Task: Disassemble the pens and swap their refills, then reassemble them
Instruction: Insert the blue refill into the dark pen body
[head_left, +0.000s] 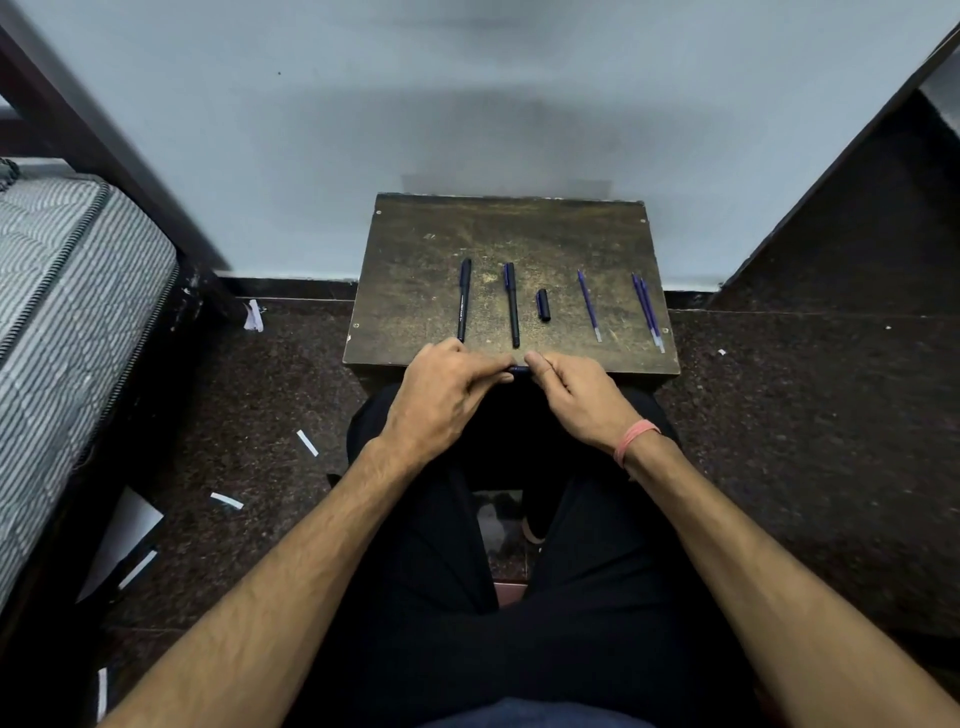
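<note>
Both hands meet at the near edge of the small wooden worktop (415, 332), the left hand (441, 395) and right hand (576, 395) each pinched on an end of 1 dark pen (518, 370). On the worktop lie 2 capped pens (464, 300), a loose cap (543, 304) and 3 blue refills (590, 306).

Pale blue wall (467, 104) at back. Dark speckled floor (805, 415) with white paper scraps (306, 442). Small worn brown wooden table (519, 228) against wall. Striped grey mattress (62, 291) at left, dark wooden post (119, 156) beside it.
</note>
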